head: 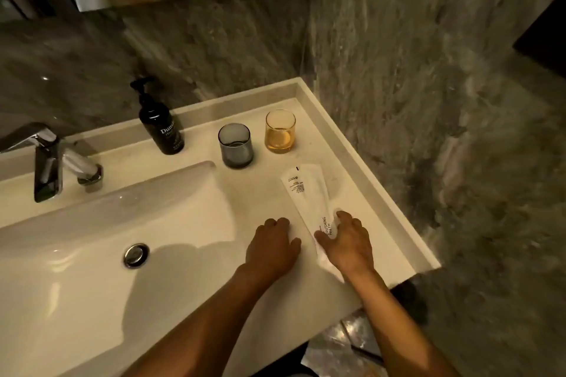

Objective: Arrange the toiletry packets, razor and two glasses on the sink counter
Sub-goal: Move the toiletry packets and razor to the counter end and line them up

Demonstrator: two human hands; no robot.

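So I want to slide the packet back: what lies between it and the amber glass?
Bare counter only, in the head view; the toothbrush packet stops short of the amber glass.

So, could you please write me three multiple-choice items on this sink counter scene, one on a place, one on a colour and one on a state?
1. Where does the black pump bottle stand?
A. Inside the basin
B. On the counter, left of the grey glass
C. Right of the amber glass

2. What colours are the two glasses?
A. One grey, one amber
B. Both blue
C. One red, one green

3. What is the right hand doing?
A. Lifting a glass
B. Turning the tap
C. Resting on the white toiletry packet

Answers:
1. B: the bottle is on the counter behind the basin, with the grey glass to its right.
2. A: the amber glass stands beside the grey one.
3. C: its fingers lie over the white toiletry packet, which is flat on the counter.
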